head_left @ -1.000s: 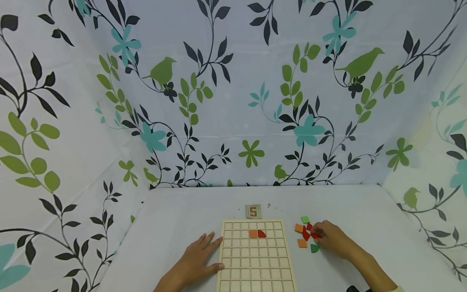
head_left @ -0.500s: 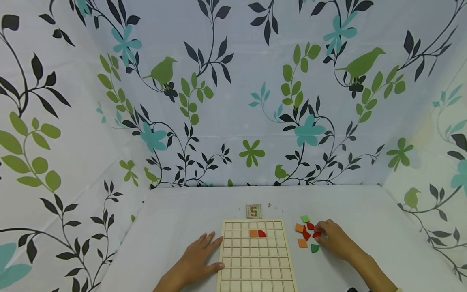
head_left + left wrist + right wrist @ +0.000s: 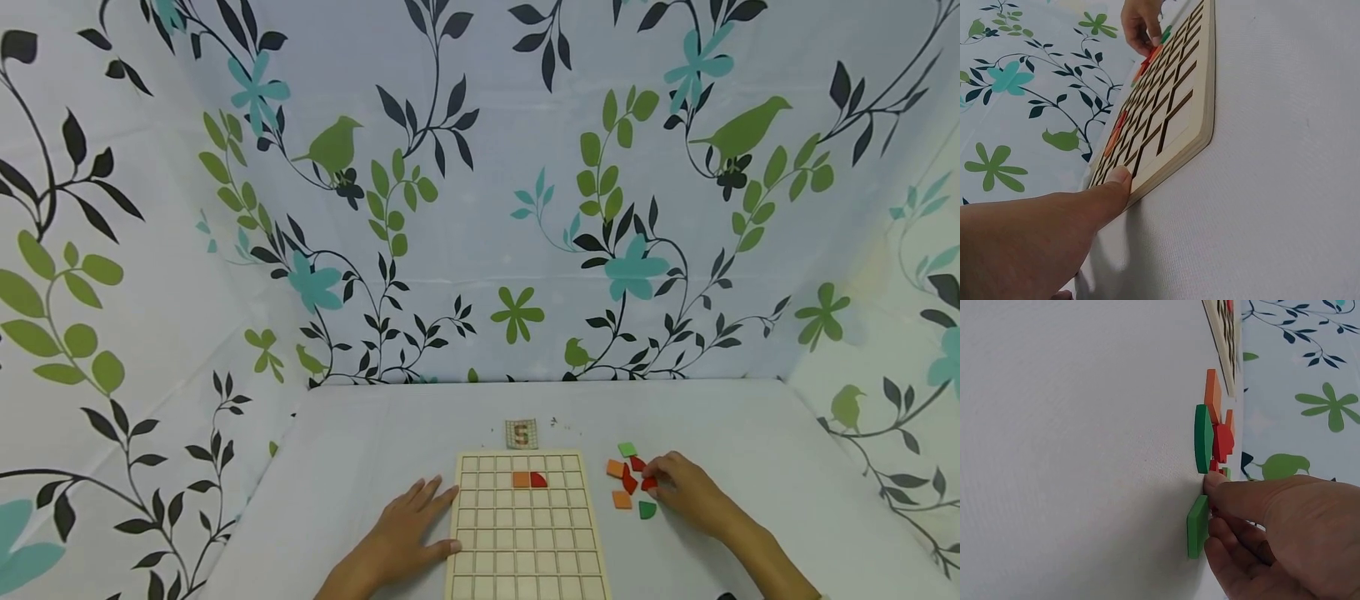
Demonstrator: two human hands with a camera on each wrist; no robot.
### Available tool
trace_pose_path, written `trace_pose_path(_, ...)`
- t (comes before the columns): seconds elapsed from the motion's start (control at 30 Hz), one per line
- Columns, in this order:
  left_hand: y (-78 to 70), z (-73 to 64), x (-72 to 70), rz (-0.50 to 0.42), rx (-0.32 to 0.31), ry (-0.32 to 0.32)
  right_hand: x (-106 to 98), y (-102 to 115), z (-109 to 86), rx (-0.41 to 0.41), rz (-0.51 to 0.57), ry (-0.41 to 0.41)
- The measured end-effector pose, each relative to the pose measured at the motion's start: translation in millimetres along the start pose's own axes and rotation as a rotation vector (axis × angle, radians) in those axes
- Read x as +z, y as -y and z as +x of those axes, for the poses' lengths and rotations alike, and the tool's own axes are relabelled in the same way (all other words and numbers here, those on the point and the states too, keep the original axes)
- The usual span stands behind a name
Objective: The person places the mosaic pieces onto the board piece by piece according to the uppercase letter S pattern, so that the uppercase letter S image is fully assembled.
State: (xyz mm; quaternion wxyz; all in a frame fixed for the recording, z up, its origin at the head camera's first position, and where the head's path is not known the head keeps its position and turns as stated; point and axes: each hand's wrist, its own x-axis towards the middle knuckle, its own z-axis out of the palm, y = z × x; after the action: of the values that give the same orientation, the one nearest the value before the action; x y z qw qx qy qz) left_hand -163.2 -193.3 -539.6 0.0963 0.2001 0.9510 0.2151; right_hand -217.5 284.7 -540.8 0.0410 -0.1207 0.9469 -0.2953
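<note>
Board (image 3: 524, 541): pale wood, gridded, long axis about 6 to 12 o'clock, on a white table (image 3: 360, 450). Left hand (image 3: 408, 527): fingers spread, thumb on the board's 9 o'clock edge. Right hand (image 3: 684, 493): nearer the small, flat red piece (image 3: 649, 484), apparently pinching it between thumb and finger. That piece lies off the board, about 2 o'clock from its middle; its own long axis, finger-covered, cannot be told.

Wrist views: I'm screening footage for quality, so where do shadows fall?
Left wrist: a soft shadow on the white tabletop below the left hand; right wrist: a broad, faint one beside the right hand and light-green piece.
</note>
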Motion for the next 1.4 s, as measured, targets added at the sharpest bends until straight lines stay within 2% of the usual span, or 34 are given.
trace_pose_path(0.3,1.1,0.3,0.4,-0.005,0.009,0.003,-10,13,8.3,0.011,-0.039,0.014)
trace_pose_path(0.53,4.3,0.6,2.9,-0.001,0.0,-0.004,-8,38,28.2,-0.057,-0.025,0.018)
trace_pose_path(0.8,3.9,-0.9,1.3,-0.009,0.009,-0.01,23,68,58.2,-0.085,0.011,0.002)
trace_pose_path(0.93,4.7,-0.5,2.2,-0.009,0.005,-0.004,39,85,69.1,-0.161,0.044,0.01)
trace_pose_path(1.13,2.8,0.8,2.1,0.001,-0.002,-0.006,60,115,79.2,-0.234,0.109,0.074)
trace_pose_path(1.4,2.2,-1.5,0.4,-0.001,-0.008,-0.003,88,150,84.9,-0.366,0.071,0.137)
